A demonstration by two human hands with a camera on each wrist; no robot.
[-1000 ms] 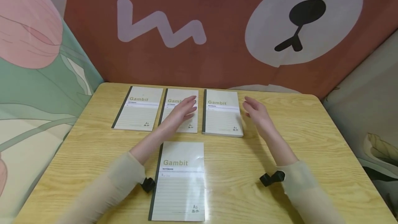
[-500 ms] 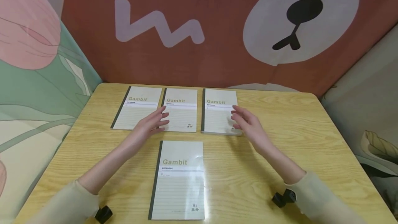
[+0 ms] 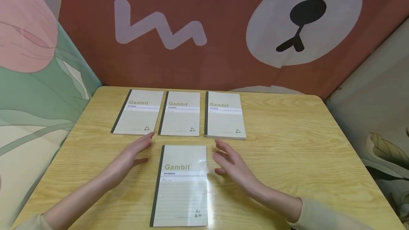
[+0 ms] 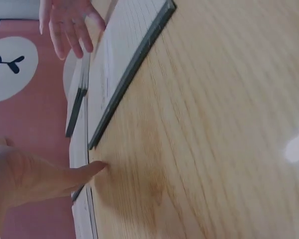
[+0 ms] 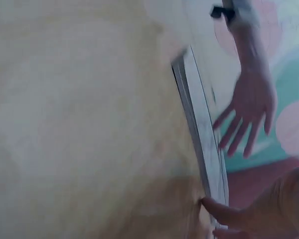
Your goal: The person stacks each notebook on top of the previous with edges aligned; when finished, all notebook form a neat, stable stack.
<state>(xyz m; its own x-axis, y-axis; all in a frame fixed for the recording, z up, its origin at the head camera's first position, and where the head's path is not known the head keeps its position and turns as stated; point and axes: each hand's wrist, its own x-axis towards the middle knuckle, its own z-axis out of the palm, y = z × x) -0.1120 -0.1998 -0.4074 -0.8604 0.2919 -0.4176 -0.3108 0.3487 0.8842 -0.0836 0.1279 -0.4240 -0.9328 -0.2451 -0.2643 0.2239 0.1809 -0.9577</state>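
Observation:
A white Gambit notebook with a dark spine lies flat on the near middle of the table. To its left hovers my left hand, fingers loosely extended and holding nothing. My right hand is at the notebook's right side, fingers slightly bent, also holding nothing. In the right wrist view the right thumb appears close to the notebook's edge; whether it touches, I cannot tell. Behind, in a row, lie a left notebook, a middle notebook and a right notebook, which looks thicker.
The wooden table stretches out on both sides of the notebooks. A red-brown backdrop with a cartoon face rises at its far edge. Patterned fabric hangs on the left, and more fabric on the right.
Both hands have drawn back from the far row toward me, coming down to either side of the near notebook. The notebooks keep their places on the table; the head view has shifted slightly.

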